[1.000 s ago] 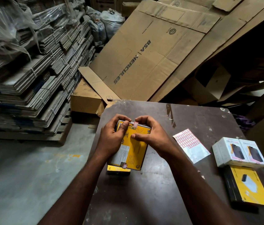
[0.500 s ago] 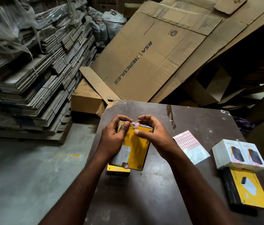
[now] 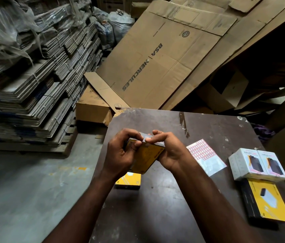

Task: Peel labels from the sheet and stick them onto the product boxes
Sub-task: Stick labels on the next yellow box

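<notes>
the near stretch of the table point(image 3: 155, 216) is dark board, scuffed and dull, and both forearms come in over it. along its left edge a wide run of grey concrete floor point(image 3: 24, 190) lies open. by the right edge a flat yellow-and-black box point(image 3: 271, 202) lies lengthwise, and two white boxes point(image 3: 257, 163) sit side by side just beyond it, apparently touching it.

mid-table, both hands hold a yellow product box point(image 3: 145, 158) lifted off the board and tilted, grey end uppermost. the left hand point(image 3: 120, 155) grips its left side, fingers curled over the top and thumb on the yellow face. the right hand point(image 3: 171, 153) cups the right side, its fingertips bent down onto the grey end, where a small pale label point(image 3: 147, 137) shows between the two hands. a second yellow box point(image 3: 129, 180) lies flat beneath, near the left edge. the label sheet point(image 3: 205, 156), glossy white with a grid of pink-edged labels, lies flat just right of the right wrist.

past the chipped far edge, a big flattened carton point(image 3: 155, 64) printed "bsa hercules" leans back. to the left rise tied stacks of folded cardboard point(image 3: 33, 88) under loose plastic film.
</notes>
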`<act>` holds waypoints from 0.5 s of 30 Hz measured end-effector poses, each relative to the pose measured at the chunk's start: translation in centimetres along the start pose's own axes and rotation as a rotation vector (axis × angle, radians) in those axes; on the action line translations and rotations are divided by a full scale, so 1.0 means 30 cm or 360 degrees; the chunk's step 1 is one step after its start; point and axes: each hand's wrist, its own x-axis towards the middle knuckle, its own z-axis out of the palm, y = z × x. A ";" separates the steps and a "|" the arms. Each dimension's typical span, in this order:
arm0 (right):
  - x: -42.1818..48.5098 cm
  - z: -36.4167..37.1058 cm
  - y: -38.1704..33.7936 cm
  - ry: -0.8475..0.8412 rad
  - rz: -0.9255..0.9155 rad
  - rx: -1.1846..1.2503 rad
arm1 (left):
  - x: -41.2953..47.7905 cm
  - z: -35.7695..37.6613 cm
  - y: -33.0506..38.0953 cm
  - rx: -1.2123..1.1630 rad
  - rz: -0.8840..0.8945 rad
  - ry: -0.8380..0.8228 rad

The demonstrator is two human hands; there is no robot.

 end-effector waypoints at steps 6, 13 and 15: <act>-0.017 -0.010 0.006 -0.0069 0.0062 0.0047 | 0.006 0.006 -0.004 -0.0004 -0.0061 0.0017; -0.012 -0.015 0.038 -0.0077 -0.0269 -0.0310 | 0.015 0.006 -0.005 0.0003 -0.0072 0.0014; -0.009 -0.014 0.041 -0.0036 -0.0285 -0.0194 | 0.010 0.013 -0.010 -0.0007 -0.0081 0.0022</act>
